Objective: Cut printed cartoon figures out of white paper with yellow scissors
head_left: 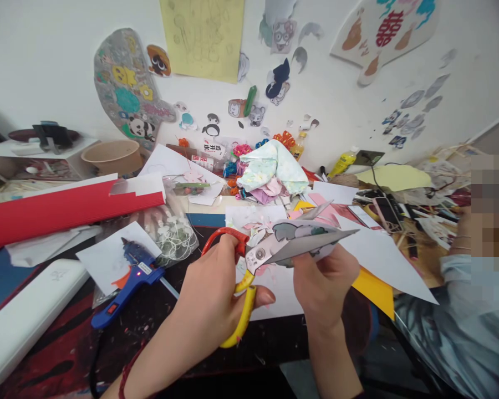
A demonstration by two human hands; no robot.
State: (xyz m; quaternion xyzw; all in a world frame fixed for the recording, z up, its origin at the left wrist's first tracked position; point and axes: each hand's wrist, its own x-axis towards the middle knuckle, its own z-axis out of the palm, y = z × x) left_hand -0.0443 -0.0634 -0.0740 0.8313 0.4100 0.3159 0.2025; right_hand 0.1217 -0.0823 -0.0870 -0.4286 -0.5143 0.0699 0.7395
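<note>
My left hand [214, 291] grips a pair of scissors [270, 249] by its handles, one red and one yellow. The blades are spread and point right, with a paper cutout [293, 229] between them. That cutout carries a grey and green printed drawing. My right hand [326, 277] pinches it from the right, close beside the lower blade; part of the paper is hidden behind blade and fingers. Beneath the hands lies a white sheet [278, 302] with small paper scraps [255, 219] at its far end.
A blue glue gun [127, 291] rests on white paper to the left, near a long white case [33, 321]. Red corrugated card [66, 213] lies behind. A folded pastel cloth [274, 166] sits at the back. Another person [453, 327] is at the right edge, near a phone [386, 215].
</note>
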